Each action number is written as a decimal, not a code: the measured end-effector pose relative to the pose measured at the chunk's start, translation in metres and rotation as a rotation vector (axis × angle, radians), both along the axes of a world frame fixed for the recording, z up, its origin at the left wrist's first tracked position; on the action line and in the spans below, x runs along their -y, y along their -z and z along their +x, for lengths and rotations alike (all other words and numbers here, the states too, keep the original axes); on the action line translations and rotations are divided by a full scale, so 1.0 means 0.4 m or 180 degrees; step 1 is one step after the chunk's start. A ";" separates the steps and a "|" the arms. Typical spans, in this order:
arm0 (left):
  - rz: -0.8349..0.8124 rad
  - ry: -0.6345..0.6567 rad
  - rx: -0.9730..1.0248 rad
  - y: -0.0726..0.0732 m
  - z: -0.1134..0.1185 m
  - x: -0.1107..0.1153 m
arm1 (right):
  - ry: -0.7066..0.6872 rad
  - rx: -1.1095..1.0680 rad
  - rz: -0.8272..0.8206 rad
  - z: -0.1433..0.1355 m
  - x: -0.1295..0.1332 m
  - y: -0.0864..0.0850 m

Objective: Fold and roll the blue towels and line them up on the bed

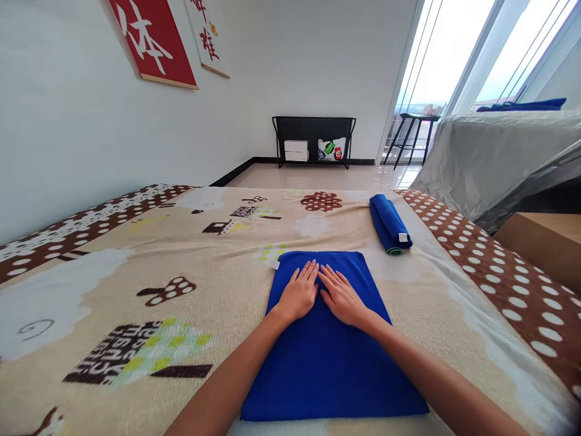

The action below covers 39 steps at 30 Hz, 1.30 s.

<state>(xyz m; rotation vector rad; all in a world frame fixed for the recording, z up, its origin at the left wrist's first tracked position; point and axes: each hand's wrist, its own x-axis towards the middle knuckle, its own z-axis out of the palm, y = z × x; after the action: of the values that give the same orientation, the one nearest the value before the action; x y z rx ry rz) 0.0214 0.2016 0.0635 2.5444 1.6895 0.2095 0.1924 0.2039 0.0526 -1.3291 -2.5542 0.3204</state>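
Observation:
A blue towel lies spread flat on the patterned blanket, with a small white tag at its far left corner. Palm down on the towel's far half rests my left hand, its fingers stretched out. My right hand lies flat beside it, fingertips pointing inward and nearly meeting the left ones. Neither hand grips the cloth. Beyond and to the right is a rolled blue towel, with a white tag and a greenish layer showing at its near end.
A brown polka-dot border edges the blanket. To the right stand a cardboard box and a grey-covered piece of furniture with blue cloth on top. A black rack and a black stool stand farther back.

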 end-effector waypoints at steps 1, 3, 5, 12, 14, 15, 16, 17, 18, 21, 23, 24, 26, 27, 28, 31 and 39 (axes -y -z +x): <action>0.0033 -0.0123 -0.0009 0.015 -0.006 -0.043 | 0.0097 0.0022 0.0032 -0.007 -0.044 0.010; 0.0098 -0.0339 -0.0014 0.042 -0.041 -0.103 | 0.0245 0.0058 0.0069 0.011 -0.113 0.032; 0.0131 -0.0557 -0.0027 0.060 -0.092 -0.131 | 0.0427 0.0102 0.0081 0.063 -0.158 0.054; 0.0189 -0.0955 -0.0142 0.056 -0.205 -0.144 | 0.1019 0.0256 0.0064 0.213 -0.216 0.089; 0.0304 -0.0983 -0.0184 0.048 -0.176 -0.145 | 0.1099 0.0264 0.0133 0.189 -0.217 0.083; 0.0367 -0.0960 -0.0198 0.044 -0.152 -0.147 | 0.1117 0.0255 0.0187 0.164 -0.216 0.078; 0.0415 -0.0889 -0.0208 0.042 -0.123 -0.149 | 0.1092 0.0240 0.0244 0.133 -0.215 0.072; 0.0435 -0.0765 -0.0212 0.042 -0.091 -0.153 | 0.1012 0.0222 0.0291 0.098 -0.212 0.067; 0.0424 -0.0608 -0.0213 0.043 -0.059 -0.158 | 0.0882 0.0205 0.0320 0.062 -0.208 0.063; 0.0304 -0.0267 -0.0204 0.056 0.005 -0.174 | 0.0472 0.0177 0.0308 -0.022 -0.199 0.058; 0.0266 -0.0342 -0.0187 0.067 0.003 -0.179 | 0.0396 0.0169 0.0279 -0.029 -0.195 0.063; 0.0267 -0.0453 -0.0176 0.071 -0.012 -0.178 | 0.0428 0.0167 0.0266 -0.015 -0.195 0.066; 0.0279 -0.0726 -0.0160 0.077 -0.064 -0.170 | 0.0600 0.0171 0.0234 0.044 -0.195 0.074; 0.0278 -0.0858 -0.0157 0.078 -0.094 -0.165 | 0.0728 0.0180 0.0216 0.082 -0.195 0.078; 0.0270 -0.0965 -0.0159 0.077 -0.124 -0.160 | 0.0869 0.0192 0.0202 0.121 -0.196 0.082; 0.0258 -0.1130 -0.0179 0.065 -0.178 -0.148 | 0.1202 0.0244 0.0194 0.207 -0.195 0.082; 0.0584 -0.0633 -0.0195 0.035 0.006 -0.043 | 0.0869 0.0218 0.0509 0.061 -0.056 0.042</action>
<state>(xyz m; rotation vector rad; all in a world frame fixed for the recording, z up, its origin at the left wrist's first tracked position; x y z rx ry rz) 0.0240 0.2189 0.0494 2.5276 2.0367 0.3160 0.2168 0.2264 0.0359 -1.6232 -2.3511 0.0189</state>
